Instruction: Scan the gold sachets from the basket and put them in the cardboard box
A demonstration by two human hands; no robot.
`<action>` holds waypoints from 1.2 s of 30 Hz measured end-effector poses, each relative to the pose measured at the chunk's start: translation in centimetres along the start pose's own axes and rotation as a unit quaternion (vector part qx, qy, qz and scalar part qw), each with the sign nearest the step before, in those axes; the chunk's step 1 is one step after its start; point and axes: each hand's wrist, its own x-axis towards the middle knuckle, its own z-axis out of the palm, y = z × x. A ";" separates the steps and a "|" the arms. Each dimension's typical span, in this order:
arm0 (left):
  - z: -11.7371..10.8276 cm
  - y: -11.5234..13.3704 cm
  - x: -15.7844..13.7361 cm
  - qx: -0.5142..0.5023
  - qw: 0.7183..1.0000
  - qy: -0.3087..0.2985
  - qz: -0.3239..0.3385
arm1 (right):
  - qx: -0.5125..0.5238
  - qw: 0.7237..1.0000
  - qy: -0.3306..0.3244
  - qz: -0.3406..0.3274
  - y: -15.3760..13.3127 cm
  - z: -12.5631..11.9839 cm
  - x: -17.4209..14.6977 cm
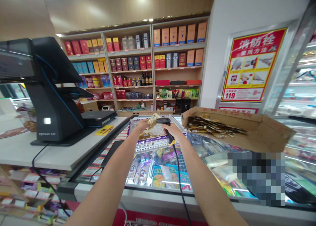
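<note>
My right hand (172,129) is closed around a black handheld barcode scanner (163,121), its cable hanging down over the freezer front. Facing the scanner, my left hand (142,125) pinches a small gold packet (153,120). Both hands are over a white perforated plastic basket (150,146) with purple trim, which rests on the glass freezer top. Some pale, clear material shows inside the basket, too unclear to name. To the right lies an open cardboard box (266,133) holding a pile of gold and dark packets (214,125).
A black point-of-sale terminal (55,104) stands on the white counter (19,153) at left, beside a flat black device (98,118). Bagged frozen goods (168,176) show through the freezer glass. Shelves of boxed bottles (130,63) line the back wall. A pixelated patch covers the lower right.
</note>
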 end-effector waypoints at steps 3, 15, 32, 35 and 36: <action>0.0 -0.1 -0.1 0.005 1.000 -0.025 0.010 | -0.022 1.000 -0.005 -0.007 0.0 -0.1 0.0; -0.1 1.0 -1.1 0.075 0.996 0.021 0.037 | -0.042 0.999 0.003 -0.006 0.2 -0.3 0.0; 0.1 1.5 -1.3 0.102 0.993 0.031 0.042 | -0.026 0.998 -0.015 -0.052 0.9 -0.5 0.6; 0.2 2.0 -1.7 0.095 0.995 0.022 0.033 | -0.013 0.999 -0.002 -0.039 1.0 -0.4 0.7; 0.3 2.1 -1.9 0.095 0.995 0.023 0.031 | -0.007 0.999 0.005 -0.034 1.0 -0.4 0.8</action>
